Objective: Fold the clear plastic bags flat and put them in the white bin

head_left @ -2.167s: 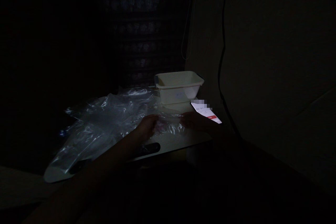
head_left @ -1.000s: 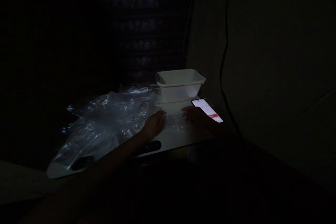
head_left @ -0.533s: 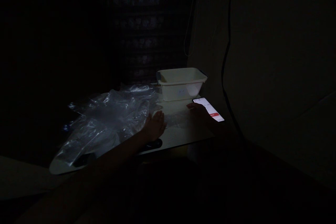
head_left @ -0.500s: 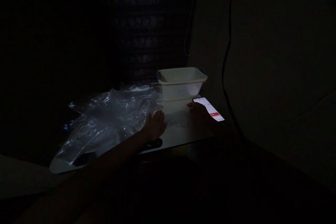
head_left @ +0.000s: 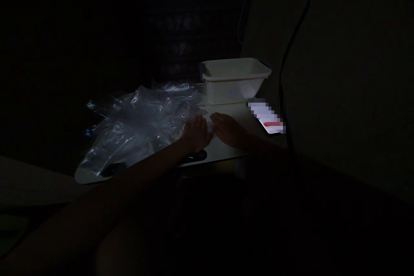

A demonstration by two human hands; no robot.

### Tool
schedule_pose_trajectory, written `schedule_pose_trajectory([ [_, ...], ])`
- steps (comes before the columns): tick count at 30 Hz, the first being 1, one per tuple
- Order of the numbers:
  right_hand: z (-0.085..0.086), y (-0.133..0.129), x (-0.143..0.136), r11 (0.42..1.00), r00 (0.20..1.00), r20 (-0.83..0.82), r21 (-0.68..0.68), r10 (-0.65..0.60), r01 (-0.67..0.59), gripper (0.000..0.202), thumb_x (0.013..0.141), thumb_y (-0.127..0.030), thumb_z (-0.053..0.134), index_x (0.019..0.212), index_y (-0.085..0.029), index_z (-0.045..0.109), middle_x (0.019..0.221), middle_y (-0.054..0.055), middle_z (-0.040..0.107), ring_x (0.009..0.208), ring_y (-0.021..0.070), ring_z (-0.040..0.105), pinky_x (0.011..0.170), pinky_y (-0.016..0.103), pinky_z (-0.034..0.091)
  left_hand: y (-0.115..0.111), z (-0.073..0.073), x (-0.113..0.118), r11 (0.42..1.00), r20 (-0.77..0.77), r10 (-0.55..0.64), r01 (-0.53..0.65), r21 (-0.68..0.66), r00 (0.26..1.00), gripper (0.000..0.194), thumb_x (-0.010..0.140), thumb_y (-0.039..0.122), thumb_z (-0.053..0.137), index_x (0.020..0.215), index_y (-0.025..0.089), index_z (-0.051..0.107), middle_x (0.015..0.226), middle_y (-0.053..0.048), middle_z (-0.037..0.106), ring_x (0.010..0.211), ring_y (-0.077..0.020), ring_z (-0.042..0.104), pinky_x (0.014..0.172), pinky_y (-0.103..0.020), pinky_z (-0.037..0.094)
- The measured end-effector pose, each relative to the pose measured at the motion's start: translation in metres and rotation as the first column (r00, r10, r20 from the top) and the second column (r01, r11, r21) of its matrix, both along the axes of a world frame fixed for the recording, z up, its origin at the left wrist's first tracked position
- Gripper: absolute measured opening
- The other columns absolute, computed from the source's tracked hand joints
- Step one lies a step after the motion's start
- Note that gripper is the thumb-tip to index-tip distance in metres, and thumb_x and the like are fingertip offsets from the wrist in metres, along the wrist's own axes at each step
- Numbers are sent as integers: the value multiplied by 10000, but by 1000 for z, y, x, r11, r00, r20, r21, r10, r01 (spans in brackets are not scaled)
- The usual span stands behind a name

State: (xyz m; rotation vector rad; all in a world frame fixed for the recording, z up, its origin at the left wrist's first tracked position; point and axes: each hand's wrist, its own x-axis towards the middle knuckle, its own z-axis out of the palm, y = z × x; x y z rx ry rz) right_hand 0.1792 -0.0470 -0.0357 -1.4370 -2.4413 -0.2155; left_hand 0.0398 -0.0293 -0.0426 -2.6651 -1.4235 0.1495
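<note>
The scene is very dark. My left hand (head_left: 196, 133) lies flat on the white table (head_left: 226, 152) at the right edge of a heap of clear plastic bags (head_left: 139, 112), fingers stretched out. Close to its right, my right hand (head_left: 228, 129) rests with its fingers extended and pointing left, its fingertips near my left hand. Between the two hands a bit of clear plastic seems to show, but its outline is hard to make out.
Behind the hands stands a white tub (head_left: 234, 88) with dark handles. A lit phone (head_left: 267, 117) lies at the table's right side. One dark object (head_left: 198, 155) sits at the front edge, another (head_left: 113, 169) at the front left. A dark cable (head_left: 284, 58) hangs along the right wall.
My right hand has moved left, away from the phone, to beside my left hand. The view has shifted, so the table and tub appear higher and slightly farther right.
</note>
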Motion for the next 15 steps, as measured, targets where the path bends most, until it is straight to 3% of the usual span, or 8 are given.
schedule_pose_trajectory([
  [8,-14,-3,-10,998,998,50,-40,-37,39,479,858,-366,192,1188,-87,398,1271,152,394,1193,231,305,963,481,183,-2,3,1,998,7,28,-27,-64,1000,576,815,337,202,1294,17,180,1376,-167,141,1264,-260,82,981,-435,158],
  [15,-17,-1,-8,999,995,92,-31,-40,43,511,860,-377,160,1186,-66,400,1269,165,392,1193,240,306,948,490,199,-1,1,1,998,34,24,-22,-52,999,569,819,334,194,1290,15,186,1372,-174,153,1262,-267,96,973,-445,170],
])
